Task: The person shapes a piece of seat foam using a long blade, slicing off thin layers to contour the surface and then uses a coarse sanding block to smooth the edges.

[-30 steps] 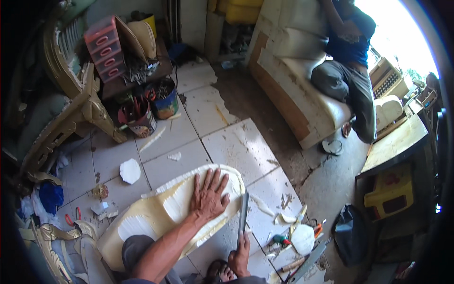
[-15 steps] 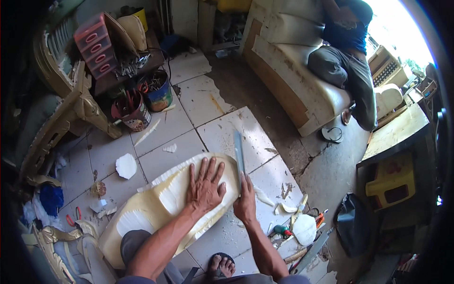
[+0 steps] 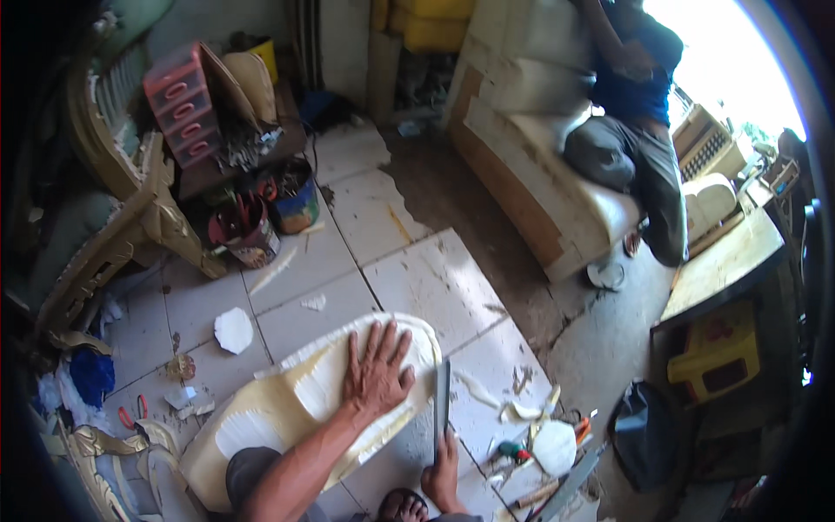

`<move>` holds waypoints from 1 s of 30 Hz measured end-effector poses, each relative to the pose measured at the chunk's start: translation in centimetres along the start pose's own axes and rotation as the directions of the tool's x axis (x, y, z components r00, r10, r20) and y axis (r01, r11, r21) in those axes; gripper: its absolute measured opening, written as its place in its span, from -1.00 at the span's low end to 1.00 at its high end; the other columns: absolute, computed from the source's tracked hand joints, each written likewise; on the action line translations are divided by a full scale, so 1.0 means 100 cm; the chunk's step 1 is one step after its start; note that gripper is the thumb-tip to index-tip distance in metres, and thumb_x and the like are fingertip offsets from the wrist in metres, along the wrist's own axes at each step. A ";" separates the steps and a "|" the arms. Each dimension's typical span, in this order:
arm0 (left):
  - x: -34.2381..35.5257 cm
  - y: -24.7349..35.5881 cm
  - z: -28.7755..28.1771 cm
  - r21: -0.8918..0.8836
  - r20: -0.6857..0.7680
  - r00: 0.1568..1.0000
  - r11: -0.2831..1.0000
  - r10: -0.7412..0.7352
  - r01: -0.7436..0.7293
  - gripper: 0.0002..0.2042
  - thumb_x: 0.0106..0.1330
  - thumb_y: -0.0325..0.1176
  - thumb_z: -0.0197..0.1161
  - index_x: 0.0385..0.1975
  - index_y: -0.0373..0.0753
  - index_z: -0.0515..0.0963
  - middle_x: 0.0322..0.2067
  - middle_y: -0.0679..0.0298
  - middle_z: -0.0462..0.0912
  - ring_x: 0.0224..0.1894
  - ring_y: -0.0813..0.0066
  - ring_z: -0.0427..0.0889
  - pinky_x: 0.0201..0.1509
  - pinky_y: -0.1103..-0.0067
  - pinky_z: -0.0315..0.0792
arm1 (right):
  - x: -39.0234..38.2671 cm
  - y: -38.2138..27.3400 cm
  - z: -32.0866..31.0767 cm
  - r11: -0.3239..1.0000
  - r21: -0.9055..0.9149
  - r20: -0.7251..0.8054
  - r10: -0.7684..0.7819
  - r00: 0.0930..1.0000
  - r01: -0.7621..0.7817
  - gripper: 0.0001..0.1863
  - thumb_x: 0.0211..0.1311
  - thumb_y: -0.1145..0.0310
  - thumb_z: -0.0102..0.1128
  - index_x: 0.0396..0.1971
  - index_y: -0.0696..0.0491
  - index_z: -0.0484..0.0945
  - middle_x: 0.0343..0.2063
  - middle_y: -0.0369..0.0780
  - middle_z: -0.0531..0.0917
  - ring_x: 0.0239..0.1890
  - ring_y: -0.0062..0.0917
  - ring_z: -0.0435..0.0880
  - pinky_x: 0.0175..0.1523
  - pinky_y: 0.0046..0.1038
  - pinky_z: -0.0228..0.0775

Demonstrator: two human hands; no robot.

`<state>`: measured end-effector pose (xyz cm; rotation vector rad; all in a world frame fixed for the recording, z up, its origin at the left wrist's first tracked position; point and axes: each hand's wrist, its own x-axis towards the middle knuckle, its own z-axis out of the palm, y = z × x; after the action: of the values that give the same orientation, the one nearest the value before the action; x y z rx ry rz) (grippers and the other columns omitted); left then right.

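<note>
A long cream foam seat pad (image 3: pixel 261 435) with pale, freshly cut patches lies slantwise in front of me, its lower end against my knee. My left hand (image 3: pixel 379 370) presses flat on its far end, fingers spread. My right hand (image 3: pixel 442 474), closed on the handle of a long flat knife (image 3: pixel 443 396), is just right of the pad. The blade points away from me along the pad's right edge; whether it touches the foam I cannot tell. The handle is mostly hidden in my fingers.
Foam offcuts (image 3: pixel 233 331) are strewn over the tiles. Tools, including a green-and-red handled one (image 3: pixel 513 451), lie at the right. Buckets (image 3: pixel 245 230) stand beside a pink drawer unit (image 3: pixel 183 104). A carved gold frame (image 3: pixel 130 226) is at the left. Another person (image 3: pixel 639 130) sits on a bench seat (image 3: pixel 565 209).
My right hand has drawn the knife back toward me along the pad's right edge. The left hand stays pressed on the foam. The whole view has tilted slightly.
</note>
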<state>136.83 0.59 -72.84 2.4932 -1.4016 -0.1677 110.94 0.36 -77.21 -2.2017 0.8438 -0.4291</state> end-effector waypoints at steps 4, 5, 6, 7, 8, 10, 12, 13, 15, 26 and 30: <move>0.010 0.005 0.001 0.025 -0.043 0.999 0.999 0.030 -0.028 -0.29 0.44 0.02 0.02 0.58 -0.04 0.15 0.61 0.11 0.02 0.65 0.03 -0.10 0.63 -0.10 -0.35 | 0.130 0.004 -0.012 1.000 0.018 -0.009 0.005 1.000 -0.005 -0.08 -0.11 0.81 -0.04 0.45 0.16 0.26 0.43 0.21 0.27 0.48 0.17 0.20 0.57 -0.09 0.09; 0.003 0.006 0.002 0.016 -0.037 0.999 0.999 0.033 -0.032 -0.30 0.44 -0.01 0.02 0.57 -0.06 0.16 0.61 0.10 0.02 0.65 0.03 -0.09 0.64 -0.09 -0.33 | 0.163 -0.003 -0.022 1.000 0.004 0.023 -0.027 0.999 0.027 -0.10 -0.07 0.81 -0.05 0.45 0.16 0.26 0.41 0.18 0.32 0.47 0.14 0.24 0.56 -0.11 0.12; 0.005 0.002 0.003 0.015 -0.023 1.000 1.000 0.021 -0.020 -0.29 0.43 0.00 0.04 0.57 -0.06 0.17 0.61 0.11 0.02 0.65 0.04 -0.10 0.64 -0.09 -0.34 | 0.169 -0.003 -0.022 1.000 0.024 0.064 -0.005 0.998 0.003 -0.10 -0.07 0.81 -0.07 0.45 0.15 0.26 0.40 0.17 0.35 0.47 0.11 0.25 0.56 -0.14 0.13; -0.002 0.002 0.007 -0.008 0.021 1.000 1.000 0.018 -0.018 -0.29 0.43 0.01 0.05 0.57 -0.05 0.17 0.61 0.11 0.02 0.65 0.04 -0.10 0.64 -0.09 -0.35 | 0.133 0.010 -0.012 0.999 -0.007 0.050 0.038 0.998 -0.038 -0.09 -0.09 0.81 -0.08 0.45 0.15 0.27 0.41 0.16 0.34 0.48 0.11 0.25 0.56 -0.14 0.13; 0.006 0.003 0.000 -0.020 0.005 1.000 1.000 0.010 -0.010 -0.28 0.42 0.01 0.05 0.58 -0.05 0.17 0.61 0.12 0.03 0.65 0.05 -0.11 0.64 -0.10 -0.35 | 0.096 0.022 -0.006 0.999 -0.042 0.015 0.023 1.000 -0.023 -0.09 -0.10 0.81 -0.08 0.45 0.15 0.27 0.41 0.15 0.33 0.49 0.10 0.24 0.57 -0.14 0.12; 0.001 -0.006 -0.002 0.000 -0.029 1.000 1.000 -0.008 0.008 -0.28 0.41 0.02 0.06 0.57 -0.04 0.18 0.61 0.12 0.03 0.66 0.06 -0.13 0.63 -0.11 -0.37 | 0.008 0.022 0.003 0.996 -0.027 0.066 0.086 0.994 -0.084 -0.01 -0.21 0.79 -0.03 0.46 0.13 0.26 0.41 0.26 0.29 0.47 0.17 0.25 0.54 0.00 0.08; -0.006 0.005 0.000 0.010 -0.028 1.000 1.000 0.005 -0.005 -0.30 0.44 0.03 0.04 0.57 -0.03 0.19 0.60 0.12 0.04 0.65 0.04 -0.07 0.63 -0.14 -0.35 | -0.002 0.013 0.003 0.999 0.019 -0.008 0.048 0.999 -0.048 -0.04 -0.20 0.79 -0.03 0.44 0.13 0.31 0.38 0.25 0.33 0.46 0.18 0.26 0.55 -0.01 0.09; 0.006 0.004 -0.002 0.009 -0.057 0.998 1.000 0.021 -0.020 -0.30 0.44 0.03 0.03 0.57 -0.04 0.19 0.60 0.11 0.05 0.64 0.03 -0.06 0.62 -0.14 -0.34 | 0.031 0.024 0.008 1.000 0.025 -0.062 -0.002 0.998 0.003 -0.07 -0.18 0.79 -0.03 0.42 0.14 0.33 0.36 0.24 0.35 0.45 0.18 0.27 0.55 -0.02 0.10; 0.004 0.007 0.003 -0.001 -0.075 0.997 1.000 0.026 -0.026 -0.32 0.44 0.00 0.05 0.56 -0.05 0.21 0.59 0.10 0.07 0.64 0.02 -0.04 0.62 -0.14 -0.30 | 0.132 0.013 -0.012 0.999 0.007 -0.014 -0.031 0.999 0.031 -0.08 -0.16 0.78 -0.02 0.42 0.17 0.29 0.37 0.24 0.34 0.46 0.20 0.25 0.55 -0.04 0.12; 0.005 0.004 0.003 -0.024 -0.059 0.998 1.000 0.018 -0.020 -0.31 0.43 0.02 0.04 0.55 -0.04 0.22 0.59 0.11 0.09 0.64 0.06 -0.05 0.63 -0.11 -0.33 | 0.170 0.007 -0.023 0.997 -0.012 0.048 -0.079 0.996 0.079 -0.08 -0.09 0.79 0.07 0.45 0.12 0.30 0.39 0.24 0.34 0.40 0.18 0.35 0.45 -0.03 0.26; 0.009 0.001 0.000 -0.057 -0.050 0.999 0.998 -0.006 0.003 -0.32 0.42 0.00 0.07 0.54 -0.04 0.25 0.58 0.12 0.10 0.64 0.06 -0.04 0.63 -0.10 -0.30 | 0.093 0.031 -0.011 0.997 -0.080 0.066 0.024 0.998 -0.019 -0.03 -0.16 0.80 0.03 0.47 0.09 0.29 0.42 0.25 0.28 0.42 0.20 0.31 0.48 -0.03 0.21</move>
<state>137.19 -0.22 -72.82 2.4377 -1.3530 -0.1425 115.74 -8.15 -78.34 -2.2643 0.8604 -0.3147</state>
